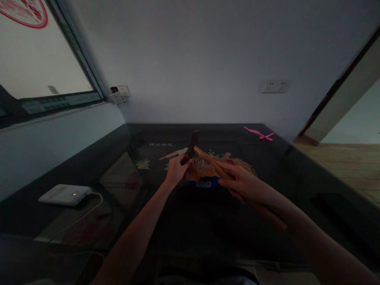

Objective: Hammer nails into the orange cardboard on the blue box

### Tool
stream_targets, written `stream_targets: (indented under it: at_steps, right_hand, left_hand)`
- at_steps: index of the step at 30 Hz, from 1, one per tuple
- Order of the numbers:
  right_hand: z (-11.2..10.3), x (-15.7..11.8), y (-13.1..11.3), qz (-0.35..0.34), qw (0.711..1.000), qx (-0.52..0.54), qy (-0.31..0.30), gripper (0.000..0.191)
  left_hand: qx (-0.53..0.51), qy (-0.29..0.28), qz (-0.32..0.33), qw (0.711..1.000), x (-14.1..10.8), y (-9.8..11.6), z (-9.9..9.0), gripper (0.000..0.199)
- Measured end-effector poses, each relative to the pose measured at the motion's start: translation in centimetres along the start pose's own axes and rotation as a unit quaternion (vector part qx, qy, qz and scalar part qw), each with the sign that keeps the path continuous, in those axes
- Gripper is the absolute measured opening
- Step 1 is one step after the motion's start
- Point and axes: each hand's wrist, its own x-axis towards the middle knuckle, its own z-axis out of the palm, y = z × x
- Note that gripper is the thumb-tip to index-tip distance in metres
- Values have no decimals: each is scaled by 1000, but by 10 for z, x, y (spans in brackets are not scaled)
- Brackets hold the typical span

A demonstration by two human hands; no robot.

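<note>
My left hand [177, 168] is closed around the lower end of a dark, flat, upright strip [193, 140], whose kind I cannot make out. In my right hand [242, 180] is a long, smooth wooden stick [208, 159], held slantwise with its far tip close to the strip; whether they touch is unclear. The near part of the stick runs back under my right forearm. Between the two hands sits an orange-brown speckled object [200, 171] with a row of dark upright marks along its top. Below it shows a blue item with a white label [204, 184].
A white power bank [65, 194] with a white cable lies on the left of the dark glossy table [184, 233]. At the back right rests a pink ribbon [261, 134]. A dark flat object [341, 213] is near the right edge. Wall sockets [276, 86] are behind.
</note>
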Motion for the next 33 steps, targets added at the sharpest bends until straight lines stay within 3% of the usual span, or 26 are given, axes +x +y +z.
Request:
stream_targets:
  at_steps: [13, 20, 27, 33]
  right_hand:
    - [3, 0, 0, -3, 1000, 1, 21, 62]
    - [4, 2, 3, 15, 1000, 3, 14, 59]
    - [6, -2, -2, 1, 1000, 5, 26, 61]
    - [7, -1, 5, -6, 1000, 22, 12, 61]
  left_hand:
    - [-3, -4, 5, 1000, 0, 0, -1, 11]
    - [70, -1, -5, 998, -1, 2, 0, 15]
    - [14, -1, -8, 1000, 0, -1, 0, 11]
    - [40, -2, -6, 999, 0, 1, -2, 10]
